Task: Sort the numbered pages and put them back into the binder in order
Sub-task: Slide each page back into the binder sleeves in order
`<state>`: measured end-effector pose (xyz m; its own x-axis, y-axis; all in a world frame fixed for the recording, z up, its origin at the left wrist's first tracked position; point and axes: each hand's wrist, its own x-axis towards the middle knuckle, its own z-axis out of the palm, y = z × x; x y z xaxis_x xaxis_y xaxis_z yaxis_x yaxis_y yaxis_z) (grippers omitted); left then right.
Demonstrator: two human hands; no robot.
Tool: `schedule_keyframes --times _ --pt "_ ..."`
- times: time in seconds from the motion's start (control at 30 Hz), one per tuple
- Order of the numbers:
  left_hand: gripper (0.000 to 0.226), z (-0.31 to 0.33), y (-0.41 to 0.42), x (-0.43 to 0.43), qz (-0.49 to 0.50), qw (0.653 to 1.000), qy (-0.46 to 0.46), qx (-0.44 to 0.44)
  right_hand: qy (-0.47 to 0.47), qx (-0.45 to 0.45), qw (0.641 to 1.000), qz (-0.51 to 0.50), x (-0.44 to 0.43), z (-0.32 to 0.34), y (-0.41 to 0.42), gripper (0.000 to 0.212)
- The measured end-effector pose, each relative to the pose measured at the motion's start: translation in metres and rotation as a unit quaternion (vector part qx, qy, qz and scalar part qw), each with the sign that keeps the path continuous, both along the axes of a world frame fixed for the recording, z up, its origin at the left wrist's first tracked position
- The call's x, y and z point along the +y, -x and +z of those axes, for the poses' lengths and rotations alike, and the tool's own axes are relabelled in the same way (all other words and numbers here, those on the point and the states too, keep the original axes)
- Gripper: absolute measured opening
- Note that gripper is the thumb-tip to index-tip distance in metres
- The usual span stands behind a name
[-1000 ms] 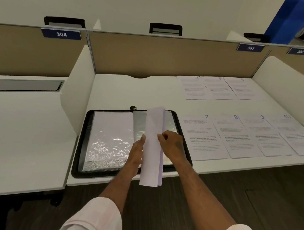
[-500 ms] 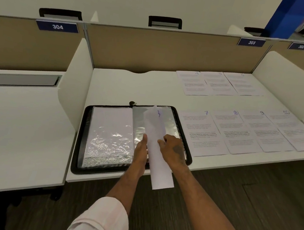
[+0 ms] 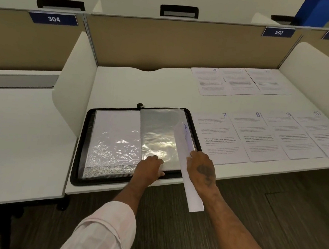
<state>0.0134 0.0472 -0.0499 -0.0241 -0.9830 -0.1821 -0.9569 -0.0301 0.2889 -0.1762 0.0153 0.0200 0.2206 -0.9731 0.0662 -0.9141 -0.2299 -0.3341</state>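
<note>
Right hand (image 3: 201,171) grips curled page 3 (image 3: 185,144); left hand (image 3: 150,168) pinches binder sleeve (image 3: 159,132) edge. Best: spread opening, uncurl page, feed squarely.

Views: one, wide-angle, worn on my head.
Position: above the near edge of the desk (image 3: 123,84), over the floor in front of it.
Facing: forward and down.
Nearness: close. My forearms enter from the bottom. My left hand (image 3: 148,170), at the binder (image 3: 80,152), and my right hand (image 3: 201,168), holding page 3 (image 3: 183,144), sit low centre.
Far limit: the beige partition (image 3: 177,45), with wall above.
</note>
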Motion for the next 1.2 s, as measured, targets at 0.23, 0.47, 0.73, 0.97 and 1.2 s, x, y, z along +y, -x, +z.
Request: schedule_keyframes --times 0.23,0.47,0.73,0.97,1.2 --pt "0.024 -0.004 0.002 -0.003 0.002 0.998 0.046 -0.042 0.015 -0.022 1.0 -0.014 -0.001 -0.009 0.013 0.026" --pt "0.014 -0.002 -0.002 -0.012 0.158 0.979 0.05 0.119 0.046 -0.035 0.998 -0.026 -0.003 -0.004 0.016 0.024" --pt "0.012 -0.005 -0.009 -0.023 0.207 0.955 -0.026 0.212 0.085 -0.075 0.993 -0.033 0.009 -0.005 0.023 0.014" --pt "0.025 -0.002 -0.003 -0.022 0.186 0.964 -0.011 0.191 0.132 -0.067 0.984 0.095 0.042 -0.01 0.01 0.016" --pt "0.023 0.007 -0.001 -0.018 0.209 0.962 0.009 0.177 0.099 -0.003 0.975 0.198 0.074 -0.031 0.003 0.027"
